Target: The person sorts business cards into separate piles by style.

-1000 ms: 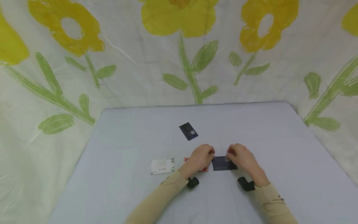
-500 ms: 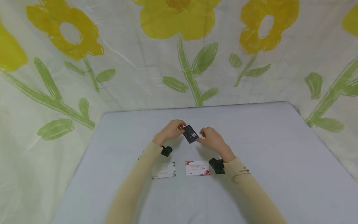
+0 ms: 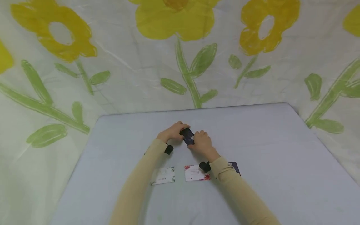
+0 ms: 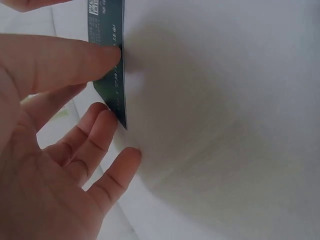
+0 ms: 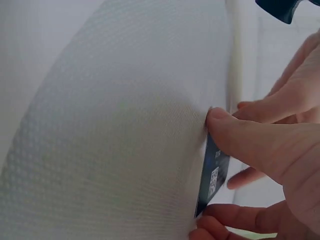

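Note:
Both hands hold a dark blue business card [image 3: 187,135] with a QR code, toward the table's far side. My left hand [image 3: 175,130] pinches its left end, thumb on the printed face in the left wrist view, where the card [image 4: 107,25] is seen nearly edge-on. At the opposite end my right hand [image 3: 202,142] grips the card, covering its lower right part in the head view. The right wrist view shows the right thumb at one corner of the card [image 5: 214,170] and fingers near another.
Nearer on the white-covered table [image 3: 261,134] lie a white card with green leaves [image 3: 164,175] and a white card with red flowers [image 3: 194,174]. A second dark card [image 3: 234,165] lies partly under the right sleeve. Behind the table hangs a flower-printed curtain [image 3: 140,78].
Both hands have moved from the dark card in the near row to the far dark card. The left hand took hold of it first; the right hand now closes on its other end.

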A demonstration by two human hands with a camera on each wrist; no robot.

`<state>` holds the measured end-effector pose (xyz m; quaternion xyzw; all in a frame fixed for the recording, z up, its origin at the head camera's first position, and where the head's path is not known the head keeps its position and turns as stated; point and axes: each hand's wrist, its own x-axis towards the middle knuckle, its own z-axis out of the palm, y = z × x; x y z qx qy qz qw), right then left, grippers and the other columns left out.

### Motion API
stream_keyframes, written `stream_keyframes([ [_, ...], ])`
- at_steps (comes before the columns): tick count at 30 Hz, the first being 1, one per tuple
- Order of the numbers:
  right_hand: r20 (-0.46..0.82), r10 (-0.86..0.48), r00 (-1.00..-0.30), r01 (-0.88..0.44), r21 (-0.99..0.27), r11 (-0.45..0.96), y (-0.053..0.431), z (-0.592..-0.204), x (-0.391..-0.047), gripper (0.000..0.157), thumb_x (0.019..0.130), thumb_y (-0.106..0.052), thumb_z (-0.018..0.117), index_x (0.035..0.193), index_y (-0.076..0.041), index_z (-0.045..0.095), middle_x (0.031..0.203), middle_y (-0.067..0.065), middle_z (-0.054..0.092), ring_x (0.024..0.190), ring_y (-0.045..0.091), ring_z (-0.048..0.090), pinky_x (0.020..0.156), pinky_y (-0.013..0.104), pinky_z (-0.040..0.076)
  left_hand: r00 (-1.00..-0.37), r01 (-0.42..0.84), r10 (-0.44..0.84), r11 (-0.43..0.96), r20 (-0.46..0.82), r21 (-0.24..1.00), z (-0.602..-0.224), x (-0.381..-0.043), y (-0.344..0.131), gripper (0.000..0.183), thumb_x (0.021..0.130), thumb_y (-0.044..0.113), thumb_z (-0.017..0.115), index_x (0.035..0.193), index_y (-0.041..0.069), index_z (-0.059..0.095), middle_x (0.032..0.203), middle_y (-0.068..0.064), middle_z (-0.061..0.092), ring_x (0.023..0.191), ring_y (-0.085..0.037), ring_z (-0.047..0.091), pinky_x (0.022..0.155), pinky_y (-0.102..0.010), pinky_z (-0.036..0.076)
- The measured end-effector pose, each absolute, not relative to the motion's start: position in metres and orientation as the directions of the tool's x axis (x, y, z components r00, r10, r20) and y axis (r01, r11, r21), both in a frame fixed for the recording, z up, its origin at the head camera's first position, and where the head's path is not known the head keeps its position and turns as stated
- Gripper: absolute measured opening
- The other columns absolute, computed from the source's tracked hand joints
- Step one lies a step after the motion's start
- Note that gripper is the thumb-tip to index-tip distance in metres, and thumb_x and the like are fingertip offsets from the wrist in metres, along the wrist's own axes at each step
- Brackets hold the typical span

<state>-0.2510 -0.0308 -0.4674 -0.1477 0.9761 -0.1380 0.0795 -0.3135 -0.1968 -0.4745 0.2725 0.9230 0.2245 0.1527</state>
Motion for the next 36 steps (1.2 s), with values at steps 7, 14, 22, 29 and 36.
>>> stream_keyframes([
  [7,-0.109,-0.299,-0.948,-0.248,-0.338,0.908,-0.035,-0.466,-0.252,0.056,0.071,-0.041,0.070,0.098,0.004,0.049,0.090,0.019,0.047,0.084,0.031,0.046,0.068,0.042,0.043,-0.803,0.448,0.573,0.762,-0.165,0.469,-0.460,-0.303,-0.199,0.049,0.073,0.005,0.062,0.121,0.005,0.050,0.103,-0.017,0.045,0.091,-0.026,0.044,0.081,-0.036,0.038],
  [14,-0.123,-0.308,-0.943,-0.213,-0.487,0.847,-0.035,-0.472,-0.257,0.053,0.069,-0.030,0.075,0.097,0.000,0.043,0.089,0.015,0.047,0.081,0.027,0.045,0.069,0.039,0.041,-0.812,0.427,0.561,0.758,-0.160,0.493,-0.459,-0.300,-0.207,0.053,0.070,0.007,0.066,0.120,0.004,0.048,0.104,-0.018,0.044,0.094,-0.028,0.044,0.084,-0.038,0.038],
  [22,-0.002,-0.335,-0.942,-0.245,-0.677,0.693,-0.031,-0.478,-0.261,0.041,0.070,-0.004,0.069,0.100,0.000,0.042,0.088,0.017,0.056,0.077,0.024,0.053,0.070,0.037,0.043,-0.868,0.363,0.493,0.702,-0.050,0.612,-0.466,-0.299,-0.213,0.047,0.068,0.004,0.071,0.110,0.001,0.049,0.087,-0.014,0.053,0.077,-0.021,0.044,0.071,-0.032,0.038],
  [29,0.093,-0.324,-0.941,-0.280,-0.750,0.599,-0.019,-0.478,-0.264,0.021,0.078,-0.002,0.060,0.095,-0.002,0.049,0.085,0.014,0.059,0.073,0.022,0.055,0.065,0.034,0.044,-0.926,0.288,0.378,0.680,0.014,0.674,-0.475,-0.286,-0.216,0.021,0.079,0.008,0.065,0.098,0.004,0.057,0.078,-0.008,0.055,0.069,-0.016,0.049,0.063,-0.026,0.041],
  [36,0.146,-0.323,-0.935,-0.308,-0.784,0.539,0.012,-0.468,-0.258,0.016,0.079,-0.006,0.063,0.091,-0.001,0.055,0.079,0.010,0.058,0.067,0.019,0.053,0.062,0.030,0.043,-0.937,0.261,0.338,0.526,0.083,0.810,-0.471,-0.261,-0.203,0.014,0.084,0.005,0.059,0.096,-0.001,0.060,0.083,-0.009,0.060,0.068,-0.013,0.057,0.061,-0.023,0.047],
])
